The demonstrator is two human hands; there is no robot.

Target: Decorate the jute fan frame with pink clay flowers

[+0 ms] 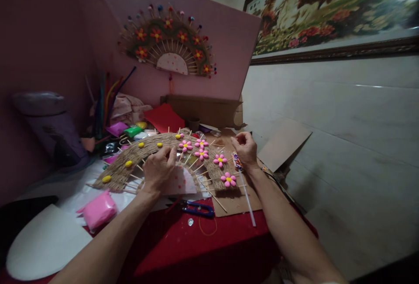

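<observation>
A half-round fan point(117, 169) of twine woven over thin sticks lies in front of me. Pink clay flowers point(228, 179) with yellow centres dot its right side, and bare yellow clay ovals point(128, 164) its left. Over the middle of the fan is my left hand point(159, 168), its fingers curled together near the twine band; anything inside them is hidden. My right hand point(245, 147) is raised beyond the fan's right edge, thumb and fingertips pinched on something too small to make out. Just below it lies a lollipop-like wrapper point(237, 161) on a clear stick.
Blue-handled snips point(198, 209) and a clear gem point(190, 222) lie on the red cloth point(170, 249). A pink clay packet point(98, 210) sits at left. Cardboard point(234, 207) lies under the fan's right side. A finished fan point(170, 41) hangs behind; a purple container point(52, 129) stands far left.
</observation>
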